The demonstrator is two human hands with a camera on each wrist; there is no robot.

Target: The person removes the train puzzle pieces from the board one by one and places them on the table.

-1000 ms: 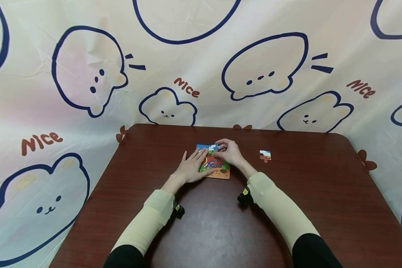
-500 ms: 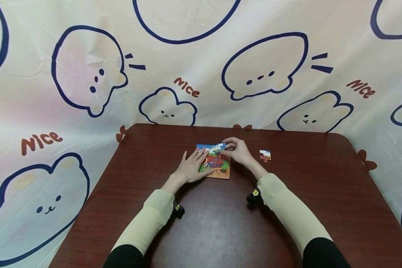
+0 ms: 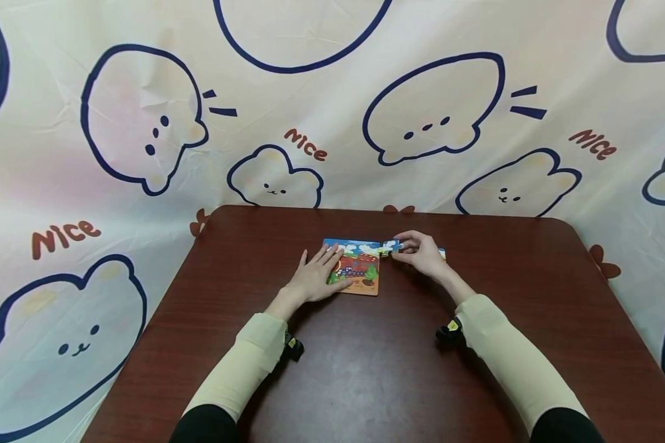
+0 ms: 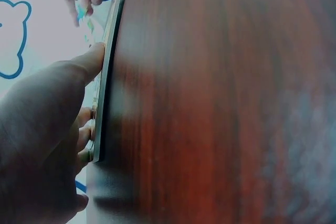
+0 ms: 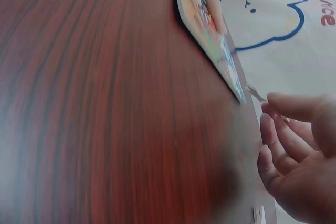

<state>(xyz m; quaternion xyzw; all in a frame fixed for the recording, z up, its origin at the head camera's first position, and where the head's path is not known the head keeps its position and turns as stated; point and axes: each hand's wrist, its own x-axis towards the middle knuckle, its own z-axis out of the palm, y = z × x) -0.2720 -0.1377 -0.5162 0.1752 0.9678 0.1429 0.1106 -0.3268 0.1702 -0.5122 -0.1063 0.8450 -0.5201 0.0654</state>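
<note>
A colourful puzzle board (image 3: 360, 284) lies flat on the table, a red picture at its middle and blue sky along its top. My left hand (image 3: 314, 280) rests on its left part with the fingers spread and straight; the left wrist view has this hand (image 4: 50, 124) against the thin board (image 4: 105, 103). Just right of the board's upper right corner, my right hand (image 3: 421, 253) pinches a blue and white puzzle piece (image 3: 390, 247) between thumb and fingers. In the right wrist view the pinched piece (image 5: 255, 93) appears edge-on, apart from the board (image 5: 215, 45).
Another puzzle piece (image 3: 442, 253) lies on the brown table (image 3: 343, 363), mostly hidden behind my right hand. A printed cloth (image 3: 343, 111) with cartoon outlines hangs behind the table's far edge.
My right hand has moved right, from over the board's upper right part to beside it, and the pinched piece has come away from the board. My left hand has stayed in place.
</note>
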